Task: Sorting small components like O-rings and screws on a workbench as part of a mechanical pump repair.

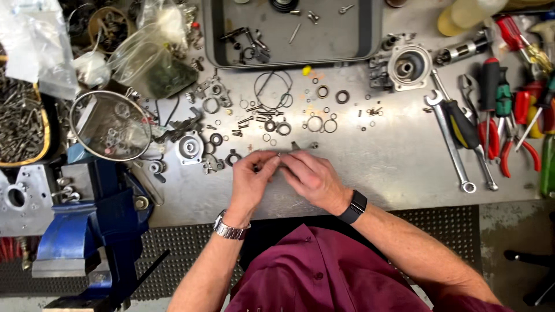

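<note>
Here both hands, left hand (250, 179) and right hand (312, 178), pinch a small metal part (278, 155) with their fingers.

Single head cam, no second view, so no overlap to report. It's sitting above the person and looking almost straight down at the desk (381, 156), at roughly arm's length. The wearer's torso is filling the bottom edge, with both forearms running up into centre frame. The far side of the desk is lying along the top edge, the blue vise (92, 231) is sitting lower left, and floor is showing lower right.
</note>
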